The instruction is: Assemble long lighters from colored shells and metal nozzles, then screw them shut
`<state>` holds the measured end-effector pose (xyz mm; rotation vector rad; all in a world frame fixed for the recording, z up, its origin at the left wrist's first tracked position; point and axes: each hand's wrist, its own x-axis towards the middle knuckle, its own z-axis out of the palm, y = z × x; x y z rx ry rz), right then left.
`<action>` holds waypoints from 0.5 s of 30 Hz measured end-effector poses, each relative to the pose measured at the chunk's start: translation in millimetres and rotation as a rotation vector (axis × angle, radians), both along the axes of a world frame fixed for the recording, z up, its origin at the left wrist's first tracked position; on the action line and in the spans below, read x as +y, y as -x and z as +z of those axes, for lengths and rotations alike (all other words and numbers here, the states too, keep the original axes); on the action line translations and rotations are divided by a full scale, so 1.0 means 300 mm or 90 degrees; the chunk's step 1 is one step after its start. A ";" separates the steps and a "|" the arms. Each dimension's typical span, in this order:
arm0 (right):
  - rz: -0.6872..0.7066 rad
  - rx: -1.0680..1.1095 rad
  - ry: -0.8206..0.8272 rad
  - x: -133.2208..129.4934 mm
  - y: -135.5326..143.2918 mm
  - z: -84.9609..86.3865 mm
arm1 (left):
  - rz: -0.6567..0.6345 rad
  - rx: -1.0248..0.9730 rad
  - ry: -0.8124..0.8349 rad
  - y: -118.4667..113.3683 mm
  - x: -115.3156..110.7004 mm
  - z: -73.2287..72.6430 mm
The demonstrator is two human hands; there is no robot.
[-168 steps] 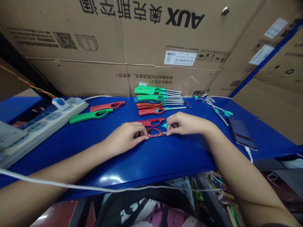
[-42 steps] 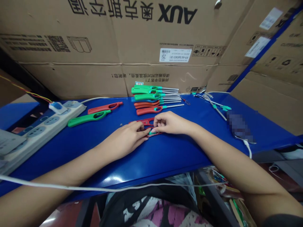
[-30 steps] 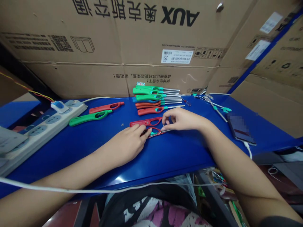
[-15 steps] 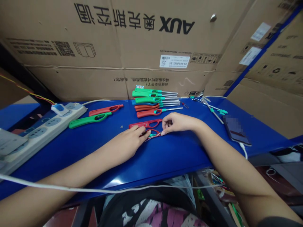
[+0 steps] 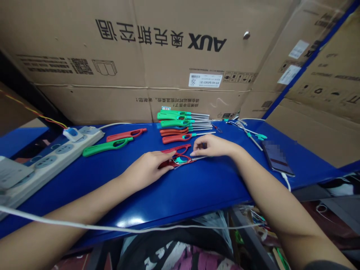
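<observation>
A red lighter half-shell (image 5: 189,160) with a teal trigger part and a metal tube lies on the blue table. The fingers of my left hand (image 5: 152,167) are closed on its left end. My right hand (image 5: 209,146) hovers at the tube side, thumb and fingertips pinched together; whether anything small is between them is hidden. Just behind lies another red shell piece (image 5: 184,149), partly covered by my left hand. Beyond it, several green, blue, orange and red lighters (image 5: 176,138) with metal tubes are stacked.
A red shell (image 5: 126,135) and a green shell (image 5: 108,147) lie left, beside a white power strip (image 5: 60,153). At right are loose tubes (image 5: 254,140) and a phone (image 5: 278,159). Cardboard (image 5: 168,75) stands behind; a white cable (image 5: 135,228) crosses in front.
My left hand has shifted left and now grips the shell's left end, uncovering the teal part. The metal tube now shows at the shell's right end. My right hand has barely moved.
</observation>
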<state>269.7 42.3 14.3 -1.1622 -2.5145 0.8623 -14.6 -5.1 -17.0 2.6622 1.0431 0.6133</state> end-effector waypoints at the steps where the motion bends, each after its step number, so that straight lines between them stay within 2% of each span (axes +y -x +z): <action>1: -0.025 0.013 -0.044 0.004 -0.003 0.001 | 0.007 0.008 -0.001 0.000 -0.002 0.002; 3: -0.112 0.048 -0.142 0.017 -0.018 0.008 | 0.024 0.031 -0.004 0.001 -0.008 0.006; 6: -0.309 0.098 -0.269 0.054 -0.079 0.037 | 0.040 0.090 -0.024 -0.001 -0.018 0.012; 9: -0.515 0.083 -0.376 0.114 -0.196 0.081 | 0.033 0.169 -0.068 -0.009 -0.034 0.018; 11: -0.591 0.009 -0.446 0.160 -0.293 0.107 | 0.021 0.200 -0.090 -0.014 -0.044 0.020; 13: -0.682 -0.098 -0.453 0.203 -0.387 0.115 | 0.014 0.204 -0.094 -0.017 -0.048 0.020; 15: -0.754 -0.221 -0.370 0.237 -0.462 0.100 | 0.020 0.187 -0.087 -0.016 -0.044 0.017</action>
